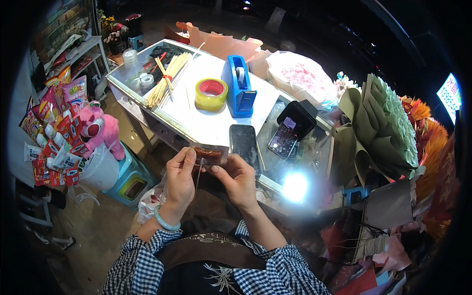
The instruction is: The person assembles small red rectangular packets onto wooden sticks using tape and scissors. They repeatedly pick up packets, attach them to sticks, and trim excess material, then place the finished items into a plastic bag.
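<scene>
Both my hands hold a small packet [208,155] of clear wrapping with something reddish-brown inside, just in front of the table edge. My left hand [181,176] pinches its left end, thumb on top. My right hand [237,181] grips the right end, its thumb at the lower edge. A thin stick [197,184] hangs down from below the packet, beside my left hand; its upper end is hidden. Just beyond my right hand lies a black phone [244,143]. Farther back are a roll of yellow tape [211,94] and a blue tape dispenser [239,88].
A bundle of thin wooden sticks [169,78] lies on the white tabletop [196,120]. A bright lamp [294,187] shines at right, near an open dark case [297,120]. Wrapped bouquets [301,73] stand behind. Left are a snack-packet bouquet [58,132] and a pink plush toy [101,130].
</scene>
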{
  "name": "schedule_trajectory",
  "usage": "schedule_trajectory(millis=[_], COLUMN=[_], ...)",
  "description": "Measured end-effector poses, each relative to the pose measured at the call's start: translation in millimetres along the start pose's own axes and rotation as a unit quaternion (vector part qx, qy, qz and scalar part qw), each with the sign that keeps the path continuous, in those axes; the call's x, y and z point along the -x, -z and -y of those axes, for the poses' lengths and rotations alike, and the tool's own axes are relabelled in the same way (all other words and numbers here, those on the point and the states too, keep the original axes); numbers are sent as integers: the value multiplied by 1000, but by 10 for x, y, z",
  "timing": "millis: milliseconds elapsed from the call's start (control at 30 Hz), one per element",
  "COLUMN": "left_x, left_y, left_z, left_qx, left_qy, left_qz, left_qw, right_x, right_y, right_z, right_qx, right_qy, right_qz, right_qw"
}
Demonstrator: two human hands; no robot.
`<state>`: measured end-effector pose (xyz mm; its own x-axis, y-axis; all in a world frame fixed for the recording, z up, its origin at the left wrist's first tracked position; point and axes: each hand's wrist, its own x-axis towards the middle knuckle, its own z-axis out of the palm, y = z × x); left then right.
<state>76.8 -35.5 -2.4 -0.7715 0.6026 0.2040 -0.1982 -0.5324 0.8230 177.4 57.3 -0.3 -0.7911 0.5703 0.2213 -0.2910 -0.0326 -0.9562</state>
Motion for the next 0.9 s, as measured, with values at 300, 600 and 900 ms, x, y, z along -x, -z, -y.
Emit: schedule_trajectory(millis=[300, 600, 900], left_x=[-2, -27, -51], left_y=[36, 72, 98], left_z=[22, 34, 34], left_qx=[-107, 96, 6], left_qy=[-68, 119, -16], left_qz=[12, 14, -9], left_qw=[992, 988, 1000], right_x=[-64, -57, -108], right_y=[15, 48, 10], right_z=[179, 82, 87], right_qx=[42, 65, -28], right_qy=[60, 22, -6], right_qz=[-41, -3, -4], right_qw=[996, 998, 1000])
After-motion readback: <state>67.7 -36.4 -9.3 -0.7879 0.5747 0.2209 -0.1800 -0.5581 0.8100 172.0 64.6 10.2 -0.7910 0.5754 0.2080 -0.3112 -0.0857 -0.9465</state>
